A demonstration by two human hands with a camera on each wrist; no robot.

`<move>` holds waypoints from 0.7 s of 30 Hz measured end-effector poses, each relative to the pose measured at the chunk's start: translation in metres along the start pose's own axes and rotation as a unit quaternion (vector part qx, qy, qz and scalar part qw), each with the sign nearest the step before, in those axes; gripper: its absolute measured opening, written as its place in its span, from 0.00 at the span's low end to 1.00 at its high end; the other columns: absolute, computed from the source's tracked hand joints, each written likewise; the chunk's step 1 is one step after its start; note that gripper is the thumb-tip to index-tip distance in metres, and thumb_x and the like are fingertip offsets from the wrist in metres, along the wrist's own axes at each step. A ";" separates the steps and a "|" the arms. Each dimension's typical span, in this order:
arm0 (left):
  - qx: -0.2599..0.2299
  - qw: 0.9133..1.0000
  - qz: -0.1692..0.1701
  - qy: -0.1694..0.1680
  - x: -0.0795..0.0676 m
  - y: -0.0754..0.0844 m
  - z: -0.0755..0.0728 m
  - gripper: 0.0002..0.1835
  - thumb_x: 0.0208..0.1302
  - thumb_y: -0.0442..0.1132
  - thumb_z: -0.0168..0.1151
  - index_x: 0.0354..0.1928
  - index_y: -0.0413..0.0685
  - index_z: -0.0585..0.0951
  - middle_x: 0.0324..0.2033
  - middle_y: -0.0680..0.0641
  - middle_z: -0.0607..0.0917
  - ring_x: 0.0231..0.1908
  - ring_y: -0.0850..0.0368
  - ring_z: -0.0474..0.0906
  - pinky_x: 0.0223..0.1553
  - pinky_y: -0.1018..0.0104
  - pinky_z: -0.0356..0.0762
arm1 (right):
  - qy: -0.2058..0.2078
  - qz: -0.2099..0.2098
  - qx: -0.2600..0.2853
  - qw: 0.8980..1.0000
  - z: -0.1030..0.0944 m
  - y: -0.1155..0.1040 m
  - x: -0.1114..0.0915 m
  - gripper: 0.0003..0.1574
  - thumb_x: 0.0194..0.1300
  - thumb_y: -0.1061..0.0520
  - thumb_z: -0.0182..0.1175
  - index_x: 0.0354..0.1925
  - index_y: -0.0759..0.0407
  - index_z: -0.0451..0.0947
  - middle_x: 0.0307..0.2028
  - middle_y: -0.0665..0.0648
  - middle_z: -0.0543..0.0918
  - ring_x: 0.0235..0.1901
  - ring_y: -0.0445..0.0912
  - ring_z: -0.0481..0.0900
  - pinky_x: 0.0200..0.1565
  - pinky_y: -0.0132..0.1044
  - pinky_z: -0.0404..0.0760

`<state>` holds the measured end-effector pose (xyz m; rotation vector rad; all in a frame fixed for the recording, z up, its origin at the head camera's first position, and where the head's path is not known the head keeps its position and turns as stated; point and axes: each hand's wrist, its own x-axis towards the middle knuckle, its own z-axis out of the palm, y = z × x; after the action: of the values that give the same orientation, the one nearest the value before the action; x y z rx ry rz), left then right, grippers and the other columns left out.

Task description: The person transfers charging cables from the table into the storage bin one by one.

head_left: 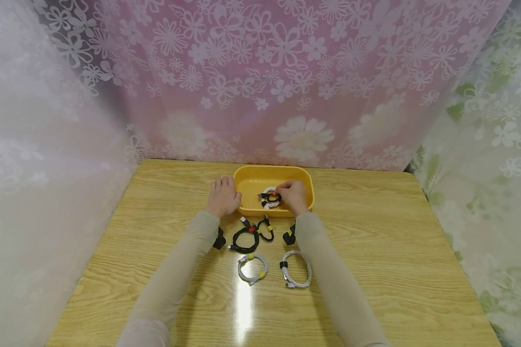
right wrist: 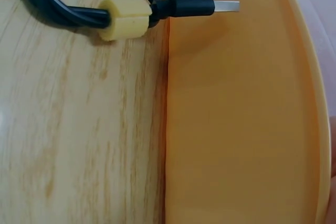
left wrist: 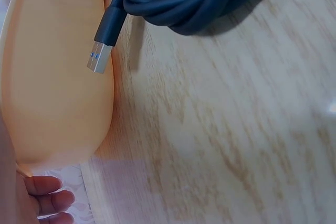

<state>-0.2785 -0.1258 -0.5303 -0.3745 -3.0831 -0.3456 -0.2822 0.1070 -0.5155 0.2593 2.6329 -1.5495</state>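
Observation:
My left hand (head_left: 222, 197) grips the left end of a yellow tray (head_left: 249, 212), thumb at the rim and fingers outside; a few of its fingers (left wrist: 55, 202) show beyond the tray corner in the left wrist view. Inside the tray, my right hand (head_left: 294, 195) pinches a small coiled black cable (head_left: 265, 195) with a red tie. It lies over a coiled white cable (head_left: 269, 205). The exact contact of the fingertips is small and partly hidden. In the right wrist view the tray wall hides most of that hand.
In front of the tray lie a coiled black cable with a red tie (head_left: 245, 250), a smaller black cable with yellow ties (head_left: 271, 234), a grey-white coil with yellow ties (head_left: 266, 266) and a white coil with a black tie (head_left: 309, 270). Floral curtains surround the wooden table (head_left: 373, 241).

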 end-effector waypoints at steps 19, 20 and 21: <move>-0.007 1.000 -0.001 -0.010 -0.002 0.002 -0.005 0.13 0.73 0.44 0.43 0.44 0.39 0.66 0.42 0.38 0.69 0.45 0.40 0.61 0.52 0.49 0.56 | 0.021 -0.019 0.037 0.999 -0.004 -0.006 0.000 0.15 0.68 0.52 0.58 0.45 0.61 0.83 0.40 0.59 0.82 0.37 0.53 0.78 0.41 0.47 0.78; -0.008 1.000 -0.002 -0.011 -0.002 0.002 -0.005 0.13 0.73 0.44 0.43 0.44 0.39 0.66 0.42 0.38 0.69 0.45 0.40 0.60 0.52 0.49 0.56 | 0.020 -0.022 0.036 0.999 -0.004 -0.006 0.000 0.15 0.68 0.52 0.58 0.45 0.60 0.82 0.39 0.59 0.81 0.36 0.53 0.78 0.41 0.46 0.77; -0.009 1.000 -0.002 -0.012 -0.002 0.002 -0.005 0.13 0.73 0.44 0.43 0.44 0.39 0.66 0.42 0.38 0.69 0.45 0.40 0.60 0.52 0.49 0.56 | 0.020 -0.024 0.034 0.999 -0.005 -0.007 0.000 0.14 0.68 0.52 0.58 0.44 0.61 0.82 0.39 0.59 0.81 0.36 0.53 0.77 0.41 0.47 0.77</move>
<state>-0.2764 -0.1256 -0.5256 -0.3773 -3.1066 -0.3717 -0.2838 0.1077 -0.5071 0.2343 2.6391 -1.6684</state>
